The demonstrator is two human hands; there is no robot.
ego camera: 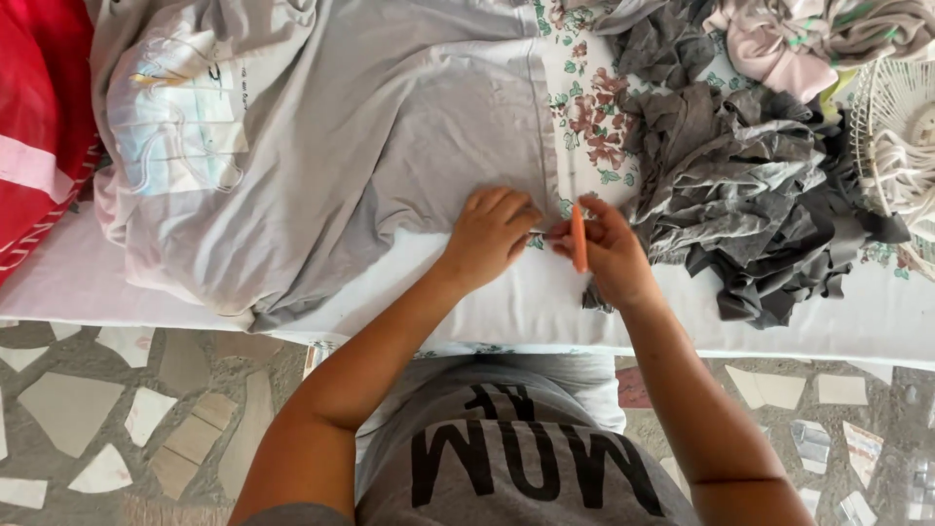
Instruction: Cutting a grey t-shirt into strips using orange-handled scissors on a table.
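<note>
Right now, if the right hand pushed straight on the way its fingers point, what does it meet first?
The right hand, holding an orange tool, points up-left toward the light grey garment. It would probably meet that garment's hem edge first, right beside the left hand; depth is unclear.

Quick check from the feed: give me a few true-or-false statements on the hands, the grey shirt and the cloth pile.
1. The right hand holds an orange tool. True.
2. The left hand rests on the red cloth. False: it presses the grey shirt at its lower edge.
3. A dark grey cloth pile lies right of the hands. True.
4. The shirt hangs from a hanger. False: it lies spread on the white surface.
5. A white wire basket stands at the right edge. True.
</note>
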